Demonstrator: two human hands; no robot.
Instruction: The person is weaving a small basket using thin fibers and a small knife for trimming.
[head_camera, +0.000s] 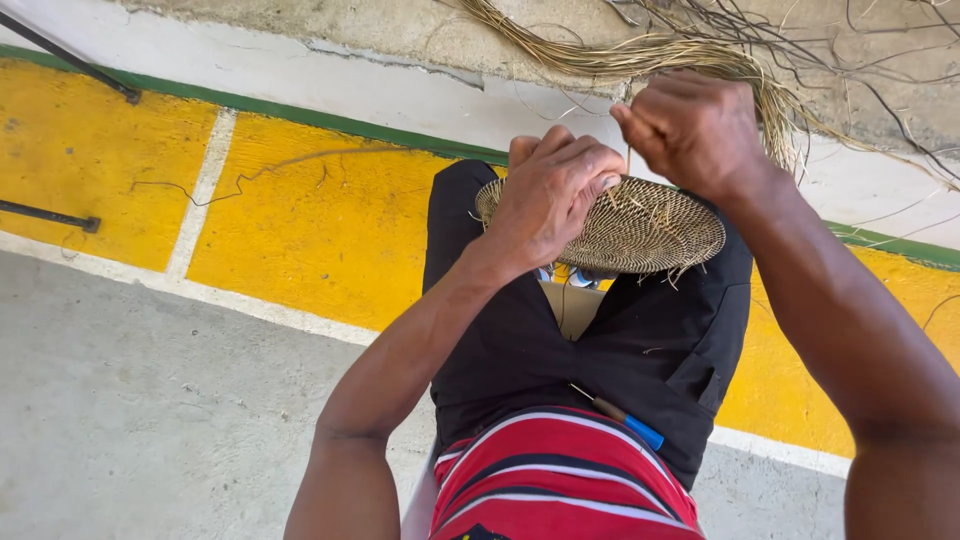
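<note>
The woven disc (640, 232) lies across the person's knees, on the black trousers (530, 350), its flat face up and tilted a little toward the camera. Its long axis runs left to right across the lap, from the left knee to the right.

The left hand (555, 190) is the nearer one: it rests on the disc's left rim, fingers curled over the edge and pressing down, so it grips the weave. The right hand (695, 130) is closed into a tight fist just above the disc's far rim, apart from the surface, pinching a thin strand (629, 160) that runs straight down to the rim between the two hands. So the disc lies below and between the hands, with the strand rising at its far edge.

Beyond the right hand a bundle of loose fibres (640, 50) lies on the concrete ledge. A tool with a blue handle (622, 415) rests on the lap, near the striped shirt (560, 480)
</note>
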